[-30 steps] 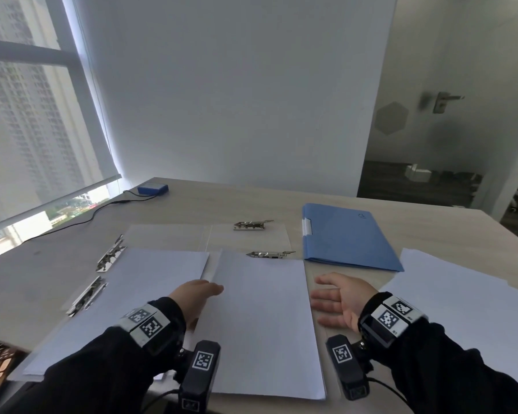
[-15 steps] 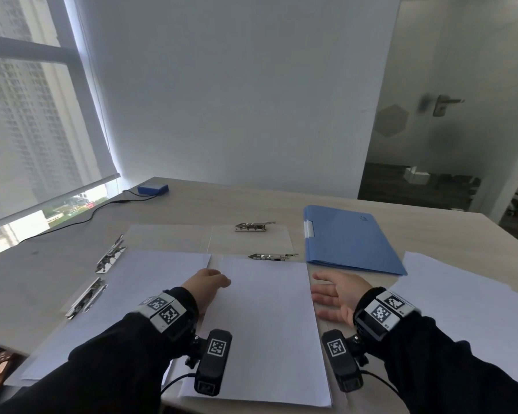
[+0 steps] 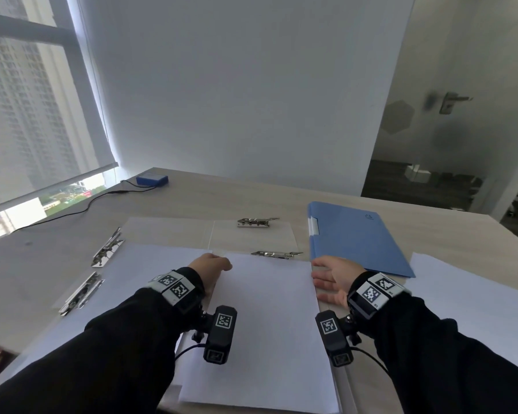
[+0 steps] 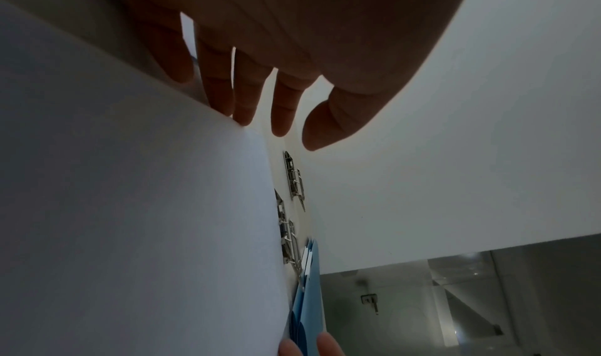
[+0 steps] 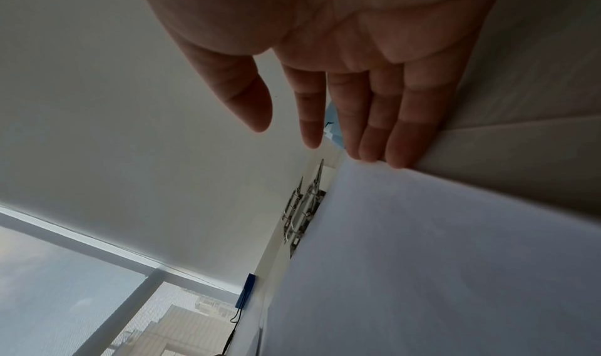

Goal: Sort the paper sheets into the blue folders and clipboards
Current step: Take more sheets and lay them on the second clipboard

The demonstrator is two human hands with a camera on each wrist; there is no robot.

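Both hands have crept forward along the paper sheet (image 3: 260, 318) at the table's (image 3: 222, 198) near edge: left hand (image 3: 211, 268) and right hand (image 3: 332, 277), grip open, flank it, squaring it below the metal clip (image 3: 277, 254).

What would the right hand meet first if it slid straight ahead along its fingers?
Probably the near edge of the closed blue folder, just beyond the right hand; depth is hard to judge.
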